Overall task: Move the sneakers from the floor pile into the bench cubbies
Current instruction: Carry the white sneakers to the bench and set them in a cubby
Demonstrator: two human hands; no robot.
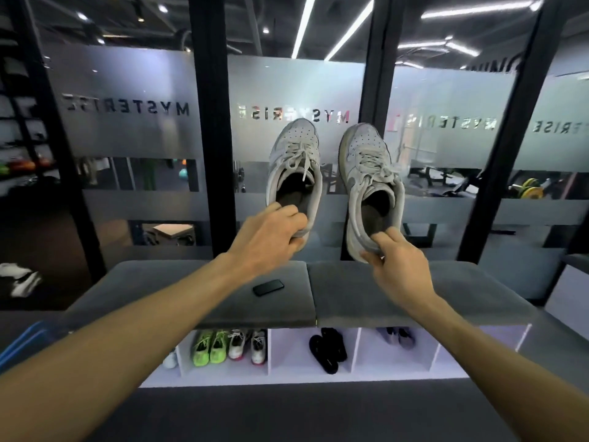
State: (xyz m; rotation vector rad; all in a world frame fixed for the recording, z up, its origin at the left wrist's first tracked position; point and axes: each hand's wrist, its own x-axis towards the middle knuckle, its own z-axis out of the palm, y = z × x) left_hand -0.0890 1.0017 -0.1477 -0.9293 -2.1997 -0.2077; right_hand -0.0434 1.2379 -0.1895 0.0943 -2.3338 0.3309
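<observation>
Holding grey sneaker pair aloft above counter (pixel 350 301), toes pointing toward 12 o'clock. Left hand (pixel 267 237) gripping heel of left sneaker (pixel 294 173); right hand (pixel 395 263) pinching heel of right sneaker (pixel 369 186). Black phone (pixel 268 287) lying on grey cushion at 6 o'clock of left sneaker. Cubbies (pixel 271 355) below holding neon-green pair (pixel 210 347), white-pink pair (pixel 247 346), black pair (pixel 328 352), grey pair (pixel 398 336).
</observation>
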